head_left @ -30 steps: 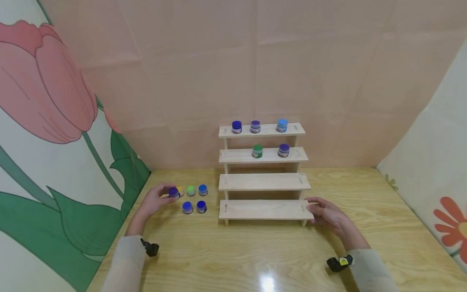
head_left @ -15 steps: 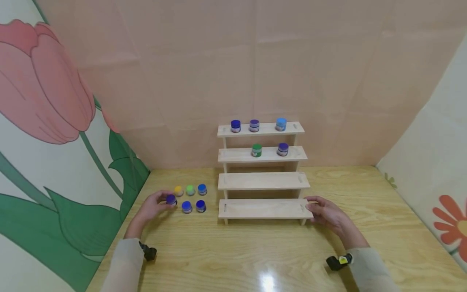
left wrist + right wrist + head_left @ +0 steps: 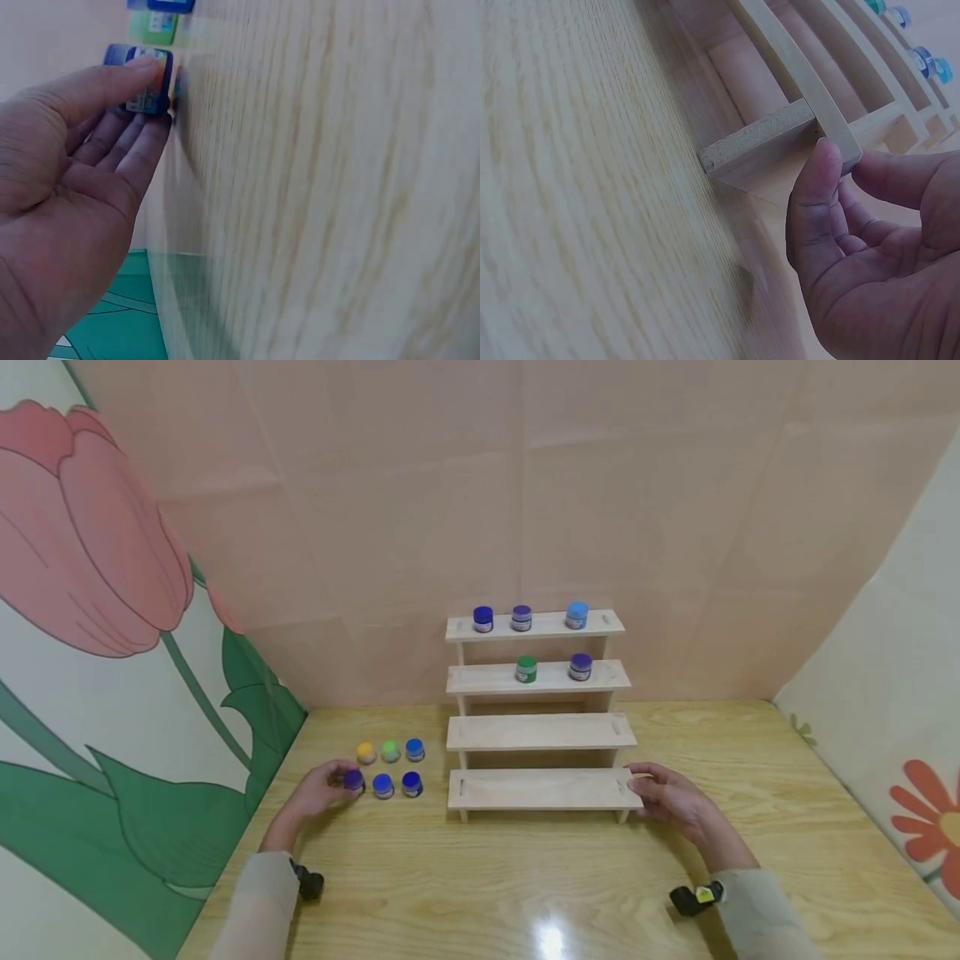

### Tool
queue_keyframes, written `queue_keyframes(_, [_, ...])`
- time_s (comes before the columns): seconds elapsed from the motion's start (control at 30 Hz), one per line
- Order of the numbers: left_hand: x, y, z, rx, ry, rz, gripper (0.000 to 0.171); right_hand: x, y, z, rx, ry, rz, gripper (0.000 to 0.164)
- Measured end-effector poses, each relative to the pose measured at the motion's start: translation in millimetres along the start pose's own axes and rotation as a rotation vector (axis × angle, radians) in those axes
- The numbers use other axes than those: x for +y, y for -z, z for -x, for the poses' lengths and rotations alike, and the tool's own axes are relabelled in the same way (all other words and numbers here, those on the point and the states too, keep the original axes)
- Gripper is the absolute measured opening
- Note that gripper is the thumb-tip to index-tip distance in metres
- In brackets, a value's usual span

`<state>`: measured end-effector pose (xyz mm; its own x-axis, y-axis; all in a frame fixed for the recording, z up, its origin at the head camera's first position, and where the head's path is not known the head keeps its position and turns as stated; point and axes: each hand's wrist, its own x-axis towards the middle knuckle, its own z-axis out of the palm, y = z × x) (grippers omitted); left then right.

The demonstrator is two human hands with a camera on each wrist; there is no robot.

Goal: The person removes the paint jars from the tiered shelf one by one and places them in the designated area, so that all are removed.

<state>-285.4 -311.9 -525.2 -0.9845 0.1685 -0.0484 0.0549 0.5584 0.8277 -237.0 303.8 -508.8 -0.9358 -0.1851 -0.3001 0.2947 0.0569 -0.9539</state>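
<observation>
Between thumb and fingers, my left hand [image 3: 318,789] pinches a small dark purple-lidded jar [image 3: 354,781] at the left end of the front row. In the left wrist view the jar [image 3: 150,79] is upright, its base at or just over the tabletop; which, I cannot tell. Beside it stand a blue-lidded jar [image 3: 383,787] and a dark blue-lidded jar [image 3: 412,784]. Behind are jars with yellow [image 3: 366,752], light green [image 3: 390,751] and blue [image 3: 415,749] lids. My right hand [image 3: 675,799] grips the right end of the lowest board on a wooden step rack [image 3: 543,789].
On the rack's top board stand a dark blue jar [image 3: 483,619], a purple jar [image 3: 521,617] and a light blue jar [image 3: 577,615]. The second board bears a green jar [image 3: 527,668] and a purple jar [image 3: 581,667]. Walls enclose the wood-grain table [image 3: 465,885].
My left hand has brought the purple-lidded jar toward me, from beside the yellow-lidded jar to the left end of the front row. The right hand keeps its grip on the rack.
</observation>
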Motion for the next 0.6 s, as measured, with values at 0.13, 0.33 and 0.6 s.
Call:
queue_keyframes(0.13, [-1.5,-1.9,-0.4,0.004,0.017,-0.008,0.044,0.4,0.0,-0.2,-0.005,-0.001,-0.004,0.044])
queue_keyframes(0.33, [-0.4,-3.2,-0.2,0.015,0.037,-0.002,0.046,0.9,0.9,-0.8,-0.004,0.003,0.004,0.045])
queue_keyframes(0.6, [17.7,6.2,0.7,0.024,0.014,-0.007,0.052,-0.5,-0.2,0.4,-0.011,0.006,-0.001,0.043])
